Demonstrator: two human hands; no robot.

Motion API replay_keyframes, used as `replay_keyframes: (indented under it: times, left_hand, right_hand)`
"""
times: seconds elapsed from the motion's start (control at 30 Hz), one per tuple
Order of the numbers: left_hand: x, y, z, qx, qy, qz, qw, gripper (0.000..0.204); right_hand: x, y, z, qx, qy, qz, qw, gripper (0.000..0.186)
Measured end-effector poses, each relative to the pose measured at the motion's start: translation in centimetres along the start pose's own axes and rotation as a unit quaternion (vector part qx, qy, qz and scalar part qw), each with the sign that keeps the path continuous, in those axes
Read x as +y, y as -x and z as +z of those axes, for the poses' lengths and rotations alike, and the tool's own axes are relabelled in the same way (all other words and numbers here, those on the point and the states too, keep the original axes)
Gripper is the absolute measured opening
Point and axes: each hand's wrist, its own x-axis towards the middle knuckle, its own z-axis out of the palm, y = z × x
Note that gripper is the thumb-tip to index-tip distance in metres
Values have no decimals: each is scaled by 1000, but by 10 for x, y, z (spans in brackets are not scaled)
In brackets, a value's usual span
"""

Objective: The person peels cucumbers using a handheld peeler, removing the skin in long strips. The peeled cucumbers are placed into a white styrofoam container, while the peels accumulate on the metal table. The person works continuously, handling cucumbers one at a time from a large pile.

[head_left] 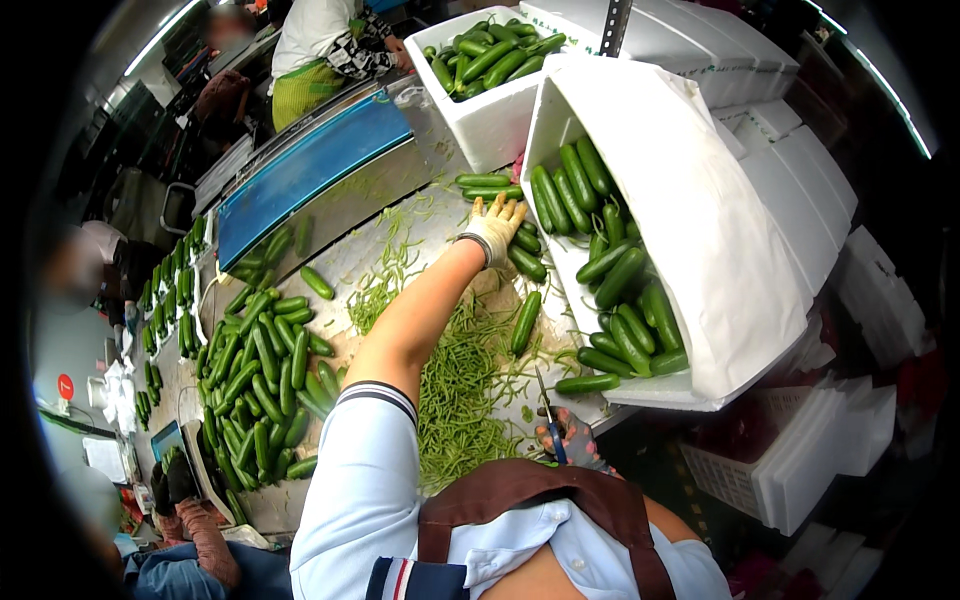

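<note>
The left hand (492, 230), in a pale glove, reaches over the counter (553, 330) toward the far part of its right edge; we see the fingers extended and spread, released rather than clenched, though we cannot tell what lies under the palm. Its fingertips are just beside two cucumbers (482, 181) lying side by side, and further cucumbers lie next to the palm, one more standing apart nearer the wearer. The right hand (578, 440), in a patterned grey and pink glove, is at the near right corner, its fingers grasping scissors (554, 432) by the blue handles, with the blades directed away from the wearer. Between the hands and the left side we find a spread of thin green stalks (460, 400), and toward the left edge a large heap of cucumbers (265, 360). Against the right edge we note a tilted foam box (660, 398) with cucumbers inside, a white sheet (690, 220) covering much of its outer side; at the far right corner stands a second foam box (487, 130), also filled with cucumbers. Along the far left edge runs a blue panel (315, 175). Beyond the left edge we observe a co-worker's dark-gloved hands (178, 480).
</note>
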Motion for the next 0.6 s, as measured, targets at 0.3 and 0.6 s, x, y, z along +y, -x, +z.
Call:
replay_keyframes:
  times: [0.3,0.6]
  left_hand:
    - [-4,-10,4,-23,-27,54,998,90]
    - [-11,44,3,29,65,-40,997,94]
  right_hand:
    - [6,-6,-3,160,73,-84,981,32]
    - [12,2,43,262,169,-126,942,40]
